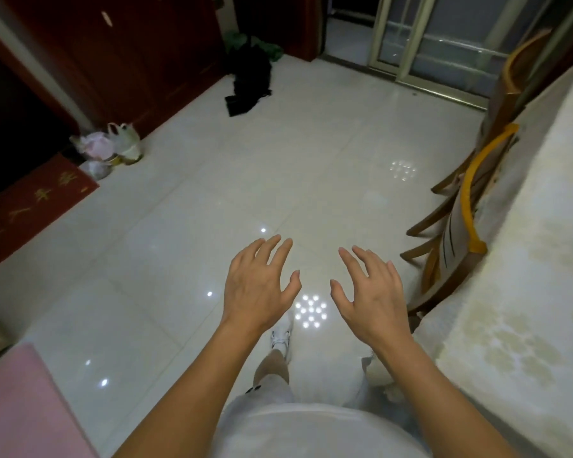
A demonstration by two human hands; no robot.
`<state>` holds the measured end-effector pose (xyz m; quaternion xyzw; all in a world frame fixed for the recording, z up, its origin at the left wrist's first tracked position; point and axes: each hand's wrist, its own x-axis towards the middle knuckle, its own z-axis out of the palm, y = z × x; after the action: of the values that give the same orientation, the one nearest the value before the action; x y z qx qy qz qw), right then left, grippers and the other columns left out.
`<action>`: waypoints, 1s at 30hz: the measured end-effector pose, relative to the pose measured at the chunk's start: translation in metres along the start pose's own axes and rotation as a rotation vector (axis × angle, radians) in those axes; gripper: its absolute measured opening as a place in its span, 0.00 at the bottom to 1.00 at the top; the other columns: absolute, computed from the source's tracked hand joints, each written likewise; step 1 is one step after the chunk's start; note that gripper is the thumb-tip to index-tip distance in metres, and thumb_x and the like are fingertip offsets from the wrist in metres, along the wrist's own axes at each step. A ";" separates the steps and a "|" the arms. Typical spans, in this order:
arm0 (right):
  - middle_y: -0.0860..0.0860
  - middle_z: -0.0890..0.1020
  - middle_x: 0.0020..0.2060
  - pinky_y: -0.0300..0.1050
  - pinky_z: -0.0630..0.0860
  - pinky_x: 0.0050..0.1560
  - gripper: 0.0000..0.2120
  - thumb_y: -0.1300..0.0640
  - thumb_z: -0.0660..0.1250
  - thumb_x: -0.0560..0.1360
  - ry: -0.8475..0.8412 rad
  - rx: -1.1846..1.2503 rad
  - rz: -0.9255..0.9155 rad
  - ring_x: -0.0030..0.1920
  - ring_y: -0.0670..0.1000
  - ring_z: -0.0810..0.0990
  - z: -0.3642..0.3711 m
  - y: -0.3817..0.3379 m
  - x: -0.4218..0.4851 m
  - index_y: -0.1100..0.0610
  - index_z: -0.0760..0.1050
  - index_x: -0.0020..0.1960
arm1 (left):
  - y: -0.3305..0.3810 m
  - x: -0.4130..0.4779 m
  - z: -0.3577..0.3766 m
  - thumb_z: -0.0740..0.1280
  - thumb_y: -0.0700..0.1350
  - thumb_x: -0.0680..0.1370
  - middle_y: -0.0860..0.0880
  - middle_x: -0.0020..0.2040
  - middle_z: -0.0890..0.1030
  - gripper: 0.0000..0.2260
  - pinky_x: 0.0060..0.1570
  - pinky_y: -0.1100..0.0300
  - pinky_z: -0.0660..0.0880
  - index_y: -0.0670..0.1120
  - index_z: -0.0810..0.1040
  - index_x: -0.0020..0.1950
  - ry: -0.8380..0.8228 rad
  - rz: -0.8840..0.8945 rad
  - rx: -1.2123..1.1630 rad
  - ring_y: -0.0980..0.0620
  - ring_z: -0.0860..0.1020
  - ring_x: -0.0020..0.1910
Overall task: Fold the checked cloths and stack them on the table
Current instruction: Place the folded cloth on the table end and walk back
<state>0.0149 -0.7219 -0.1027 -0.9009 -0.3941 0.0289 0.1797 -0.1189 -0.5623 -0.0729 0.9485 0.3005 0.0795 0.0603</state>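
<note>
A white shirt [311,431] fills the bottom edge at 6 o'clock, and two bare forearms reach forward from it. The left hand [258,285] and right hand [374,292] hover side by side above the floor [212,193], palms down, fingers spread wide, holding nothing. A white shoe [282,335] shows between the wrists. No checked cloth is in view — neither in the hands nor on the visible part of the tabletop [526,259] at 3 o'clock, which lies under a cream patterned cover.

The glossy tiles look slick, so a hurried step could slip. The chairs [457,246] tucked against the tabletop at 2 o'clock splay their legs into the walkway and could catch a foot or a trailing cloth. The black garment [248,81] heaped on the floor at 12 o'clock is plain, not checked, and picking it up would be a mistake.

A pink surface [20,408] sits at 8 o'clock and a red mat [30,206] at 9. Plastic bags [110,147] stand at 10 against a dark red cabinet [129,44], and a sliding glass door [427,38] closes the far side at 1 o'clock.
</note>
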 end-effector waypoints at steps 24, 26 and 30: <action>0.52 0.71 0.73 0.61 0.60 0.75 0.31 0.38 0.50 0.77 0.066 -0.117 0.351 0.74 0.55 0.68 -0.013 0.032 0.366 0.48 0.67 0.76 | -0.026 0.446 0.043 0.57 0.60 0.77 0.47 0.70 0.76 0.26 0.65 0.46 0.72 0.50 0.74 0.72 0.003 0.379 -0.027 0.43 0.74 0.67; 0.51 0.70 0.74 0.61 0.59 0.76 0.31 0.37 0.48 0.77 0.069 -0.105 0.368 0.74 0.55 0.67 -0.014 0.046 0.389 0.48 0.66 0.76 | -0.018 0.472 0.049 0.57 0.60 0.77 0.47 0.70 0.76 0.26 0.64 0.46 0.71 0.50 0.74 0.72 0.000 0.398 -0.029 0.43 0.74 0.67; 0.52 0.72 0.72 0.61 0.60 0.74 0.29 0.39 0.54 0.78 0.104 -0.106 0.388 0.73 0.55 0.69 -0.016 0.080 0.438 0.49 0.67 0.75 | 0.006 0.530 0.061 0.58 0.60 0.77 0.47 0.69 0.76 0.26 0.64 0.46 0.72 0.49 0.74 0.71 0.001 0.422 -0.031 0.43 0.74 0.66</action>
<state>0.3757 -0.4611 -0.0759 -0.9684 -0.2041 -0.0045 0.1435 0.3237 -0.2639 -0.0713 0.9893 0.0942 0.0955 0.0566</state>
